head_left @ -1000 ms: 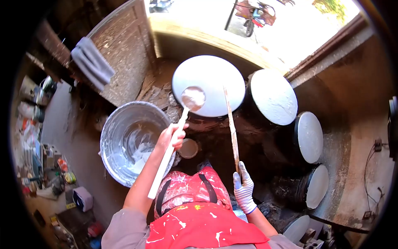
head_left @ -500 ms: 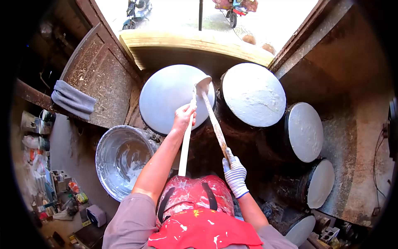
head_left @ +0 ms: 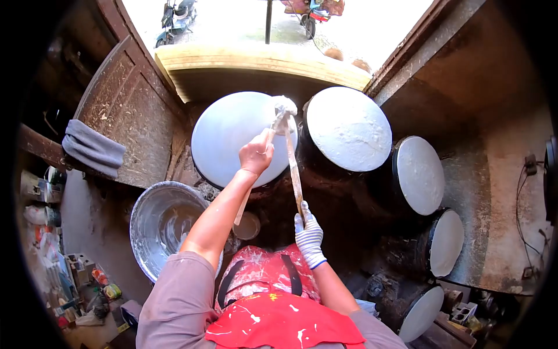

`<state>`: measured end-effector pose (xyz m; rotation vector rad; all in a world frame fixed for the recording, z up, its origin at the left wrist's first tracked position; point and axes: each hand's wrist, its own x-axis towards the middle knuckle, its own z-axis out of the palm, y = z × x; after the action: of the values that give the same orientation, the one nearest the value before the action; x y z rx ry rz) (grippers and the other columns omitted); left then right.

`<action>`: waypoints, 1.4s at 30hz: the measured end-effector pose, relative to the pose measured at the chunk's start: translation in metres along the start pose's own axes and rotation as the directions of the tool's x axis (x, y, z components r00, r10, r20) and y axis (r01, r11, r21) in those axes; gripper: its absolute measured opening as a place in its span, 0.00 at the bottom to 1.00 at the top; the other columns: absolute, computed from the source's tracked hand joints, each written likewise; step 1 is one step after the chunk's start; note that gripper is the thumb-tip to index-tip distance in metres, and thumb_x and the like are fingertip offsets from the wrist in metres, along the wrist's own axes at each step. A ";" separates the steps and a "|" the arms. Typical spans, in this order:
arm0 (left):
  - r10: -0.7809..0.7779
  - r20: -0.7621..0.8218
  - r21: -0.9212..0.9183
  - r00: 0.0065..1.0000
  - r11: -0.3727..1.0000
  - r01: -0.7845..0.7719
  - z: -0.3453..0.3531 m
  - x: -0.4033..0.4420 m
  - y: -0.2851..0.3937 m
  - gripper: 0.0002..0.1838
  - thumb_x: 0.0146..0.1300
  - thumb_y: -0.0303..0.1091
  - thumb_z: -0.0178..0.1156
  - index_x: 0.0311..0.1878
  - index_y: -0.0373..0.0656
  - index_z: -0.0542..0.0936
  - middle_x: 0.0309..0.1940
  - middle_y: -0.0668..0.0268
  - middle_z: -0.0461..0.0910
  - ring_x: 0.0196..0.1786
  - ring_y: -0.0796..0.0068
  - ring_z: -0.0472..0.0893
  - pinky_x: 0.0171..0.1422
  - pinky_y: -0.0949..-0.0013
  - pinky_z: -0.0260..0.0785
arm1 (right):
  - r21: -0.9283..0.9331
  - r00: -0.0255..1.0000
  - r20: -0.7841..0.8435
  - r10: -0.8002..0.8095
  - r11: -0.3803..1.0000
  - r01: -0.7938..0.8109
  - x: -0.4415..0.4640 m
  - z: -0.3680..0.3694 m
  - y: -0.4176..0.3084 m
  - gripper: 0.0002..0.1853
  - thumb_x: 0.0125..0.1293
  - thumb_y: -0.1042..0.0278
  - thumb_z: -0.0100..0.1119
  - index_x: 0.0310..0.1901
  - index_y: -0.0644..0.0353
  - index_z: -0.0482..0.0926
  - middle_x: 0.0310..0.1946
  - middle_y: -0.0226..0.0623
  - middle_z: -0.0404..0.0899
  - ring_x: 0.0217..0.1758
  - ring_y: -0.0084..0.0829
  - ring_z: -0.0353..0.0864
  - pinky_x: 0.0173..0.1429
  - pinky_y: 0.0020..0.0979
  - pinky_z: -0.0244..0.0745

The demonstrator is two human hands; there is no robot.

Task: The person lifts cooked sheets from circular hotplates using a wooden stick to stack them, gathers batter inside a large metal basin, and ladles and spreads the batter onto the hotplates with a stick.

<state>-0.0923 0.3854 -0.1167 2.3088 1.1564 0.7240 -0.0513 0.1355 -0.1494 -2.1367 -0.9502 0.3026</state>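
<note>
Bare, my left hand point(head_left: 256, 156) is closed round the pale handle point(head_left: 243, 205) of a ladle, over the near part of a large round white surface point(head_left: 232, 139). White paste point(head_left: 283, 104) covers the ladle's head at that surface's right edge. My right hand point(head_left: 309, 237), in a striped glove, grips the lower end of a long thin stick point(head_left: 293, 168). The stick's upper end meets the ladle's head; paste hides the exact contact. Left of my left forearm stands a wide bucket point(head_left: 139, 216) smeared with white inside.
More white-topped round drums curve down the right side, one point(head_left: 349, 129) beside the large surface. A wooden ledge point(head_left: 261, 57) spans the front. A grey cloth point(head_left: 93, 148) hangs on a door panel at left. Cluttered items point(head_left: 70, 285) lie at lower left.
The ladle and stick, apart at first, have come together over the large white surface. My right hand has moved left with the stick. The view has shifted, with the bucket now lower left.
</note>
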 end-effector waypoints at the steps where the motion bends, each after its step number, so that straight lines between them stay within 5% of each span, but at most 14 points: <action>1: 0.033 -0.059 0.007 0.998 0.999 -0.032 -0.001 -0.001 -0.005 0.24 0.51 0.37 0.58 0.54 0.48 0.72 0.42 0.58 0.79 0.40 0.58 0.79 0.43 0.61 0.72 | 0.054 0.990 0.073 0.120 0.991 -0.124 -0.006 -0.002 -0.009 0.22 0.63 0.67 0.53 0.59 0.59 0.67 0.53 0.42 0.73 0.50 0.32 0.77 0.53 0.24 0.68; 4: 0.002 0.013 0.037 1.000 0.999 -0.002 -0.008 0.004 -0.021 0.24 0.51 0.37 0.58 0.54 0.48 0.72 0.42 0.59 0.79 0.40 0.58 0.79 0.43 0.61 0.72 | 0.176 0.997 -0.053 0.056 0.983 -0.046 -0.022 0.016 -0.011 0.22 0.65 0.63 0.51 0.60 0.55 0.66 0.52 0.43 0.74 0.48 0.37 0.78 0.50 0.28 0.70; 5: -0.018 -0.041 0.017 0.999 1.000 0.018 -0.007 0.005 -0.024 0.24 0.50 0.37 0.58 0.54 0.49 0.72 0.42 0.59 0.79 0.40 0.58 0.79 0.43 0.61 0.72 | 0.244 0.989 -0.013 0.149 0.959 -0.141 -0.023 0.024 -0.011 0.22 0.65 0.65 0.50 0.60 0.60 0.66 0.56 0.41 0.71 0.54 0.30 0.74 0.55 0.24 0.66; 14: 0.082 -0.178 0.034 0.981 0.996 -0.077 -0.020 0.038 -0.052 0.24 0.50 0.36 0.58 0.54 0.52 0.71 0.39 0.64 0.79 0.34 0.60 0.80 0.36 0.61 0.73 | 0.396 0.950 -0.126 0.287 0.892 -0.217 0.010 0.117 -0.017 0.24 0.67 0.63 0.47 0.62 0.63 0.61 0.58 0.45 0.67 0.59 0.34 0.69 0.60 0.26 0.62; 19: -0.052 -0.112 -0.015 0.992 0.999 0.051 -0.042 0.035 -0.060 0.25 0.50 0.35 0.58 0.55 0.47 0.72 0.43 0.60 0.78 0.42 0.59 0.79 0.44 0.62 0.72 | 0.283 0.964 -0.015 0.264 0.926 -0.249 0.064 0.140 -0.058 0.25 0.65 0.62 0.48 0.61 0.62 0.61 0.58 0.48 0.66 0.58 0.42 0.70 0.58 0.31 0.64; 20: -0.054 -0.114 -0.019 0.992 0.998 0.052 -0.043 0.032 -0.064 0.25 0.50 0.35 0.58 0.55 0.47 0.72 0.43 0.60 0.78 0.42 0.59 0.79 0.44 0.62 0.72 | 0.236 0.987 -0.098 0.131 0.966 -0.105 0.077 0.154 -0.059 0.25 0.64 0.63 0.47 0.62 0.61 0.61 0.57 0.50 0.67 0.56 0.45 0.70 0.57 0.33 0.64; 24: -0.146 -0.115 -0.059 0.983 0.988 0.140 -0.042 0.015 -0.085 0.23 0.50 0.35 0.57 0.53 0.47 0.72 0.42 0.58 0.78 0.42 0.56 0.78 0.44 0.59 0.71 | 0.252 0.980 0.057 0.192 0.947 -0.200 0.135 0.170 -0.081 0.24 0.62 0.67 0.49 0.59 0.68 0.63 0.56 0.53 0.68 0.60 0.42 0.68 0.62 0.29 0.59; 25: -0.170 -0.112 -0.082 0.979 0.984 0.161 -0.046 0.010 -0.085 0.23 0.50 0.35 0.57 0.53 0.47 0.72 0.41 0.58 0.78 0.42 0.55 0.78 0.44 0.59 0.71 | 0.261 0.983 0.032 0.183 0.947 -0.185 0.138 0.161 -0.079 0.24 0.63 0.65 0.47 0.60 0.64 0.63 0.53 0.54 0.70 0.55 0.49 0.71 0.58 0.33 0.63; 28: -0.159 -0.170 -0.134 0.972 0.981 0.137 -0.054 0.004 -0.096 0.23 0.50 0.34 0.57 0.53 0.48 0.72 0.40 0.58 0.79 0.41 0.55 0.78 0.43 0.58 0.71 | 0.153 0.980 -0.190 0.058 0.988 -0.028 0.108 0.134 -0.043 0.22 0.65 0.66 0.46 0.59 0.64 0.65 0.51 0.52 0.73 0.51 0.45 0.74 0.55 0.32 0.66; 30: -0.294 -0.099 -0.113 0.951 0.952 0.283 -0.058 0.000 -0.100 0.22 0.51 0.35 0.57 0.53 0.48 0.72 0.39 0.57 0.79 0.40 0.55 0.78 0.42 0.58 0.71 | 0.303 0.953 -0.060 0.296 0.915 -0.265 0.085 0.131 -0.037 0.22 0.65 0.65 0.46 0.59 0.64 0.65 0.51 0.51 0.73 0.50 0.44 0.75 0.55 0.32 0.67; 32: -0.298 -0.098 -0.097 0.949 0.952 0.289 -0.054 -0.002 -0.107 0.22 0.51 0.35 0.57 0.52 0.49 0.73 0.38 0.57 0.79 0.40 0.54 0.78 0.41 0.58 0.70 | 0.161 0.983 -0.097 0.158 0.977 -0.141 0.089 0.148 -0.044 0.23 0.63 0.64 0.49 0.58 0.64 0.66 0.49 0.52 0.74 0.50 0.46 0.75 0.55 0.33 0.67; 36: -0.313 -0.113 -0.111 0.943 0.947 0.301 -0.054 -0.006 -0.108 0.21 0.51 0.35 0.56 0.51 0.49 0.73 0.36 0.56 0.79 0.39 0.54 0.79 0.41 0.58 0.70 | 0.282 0.980 0.105 0.169 0.940 -0.193 0.123 0.164 -0.081 0.21 0.62 0.71 0.50 0.56 0.70 0.67 0.54 0.50 0.71 0.58 0.38 0.70 0.62 0.28 0.60; 40: -0.369 -0.072 -0.152 0.927 0.922 0.355 -0.062 -0.011 -0.104 0.20 0.50 0.35 0.56 0.50 0.49 0.74 0.36 0.56 0.79 0.39 0.54 0.78 0.41 0.58 0.70 | 0.162 0.982 0.000 0.187 0.969 -0.184 0.110 0.121 -0.068 0.22 0.64 0.67 0.48 0.58 0.67 0.65 0.52 0.52 0.72 0.55 0.40 0.73 0.58 0.30 0.64; 42: -0.375 -0.088 -0.161 0.923 0.920 0.359 -0.063 -0.013 -0.109 0.20 0.50 0.35 0.56 0.50 0.49 0.74 0.35 0.56 0.79 0.39 0.54 0.78 0.41 0.58 0.70 | 0.401 0.972 -0.136 0.192 0.908 -0.123 0.117 0.126 -0.028 0.21 0.64 0.69 0.48 0.58 0.68 0.65 0.52 0.49 0.73 0.53 0.35 0.75 0.58 0.29 0.65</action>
<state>-0.2022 0.4442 -0.1380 1.8765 1.4877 0.7754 -0.0461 0.3003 -0.2044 -1.8366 -0.5607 0.3484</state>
